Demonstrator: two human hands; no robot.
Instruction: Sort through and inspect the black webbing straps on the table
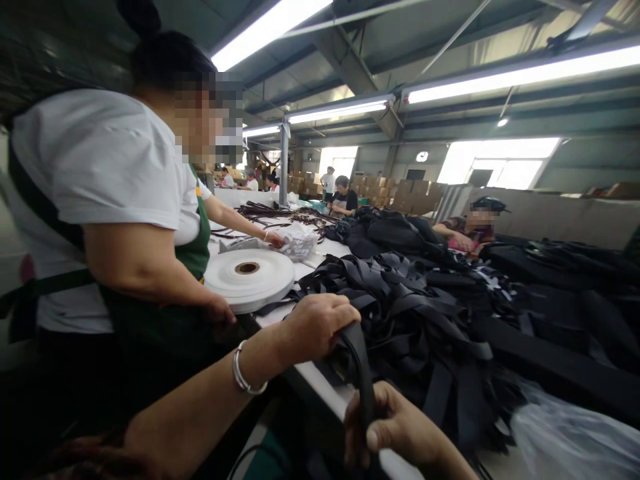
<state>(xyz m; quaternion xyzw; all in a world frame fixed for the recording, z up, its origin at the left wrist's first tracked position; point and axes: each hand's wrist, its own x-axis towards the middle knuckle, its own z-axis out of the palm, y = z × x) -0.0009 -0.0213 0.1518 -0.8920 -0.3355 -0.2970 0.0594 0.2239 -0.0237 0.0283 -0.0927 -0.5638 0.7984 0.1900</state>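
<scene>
A black strap (367, 380) hangs in front of the near edge of the white table (320, 387), in the grip of both hands. Its long axis leaves the left hand (320, 327), bows to the right and drops steeply to the right hand (385, 427). The left hand is thus at the upper end of this span, farther from the body; the right is below and closer in. Neither has any gap to cross. The left fingers are curled over the strap, the thumb's hold hidden; the right thumb and fingers pinch it.

Beyond the strap and to its right, a heap of loose black straps (400, 307) covers the table back from that edge. Past the left hand, a roll of white tape (270, 277) lies flat by the table's left side, where a co-worker (115, 160) stands. Clear plastic (570, 427) bunches at the lower right.
</scene>
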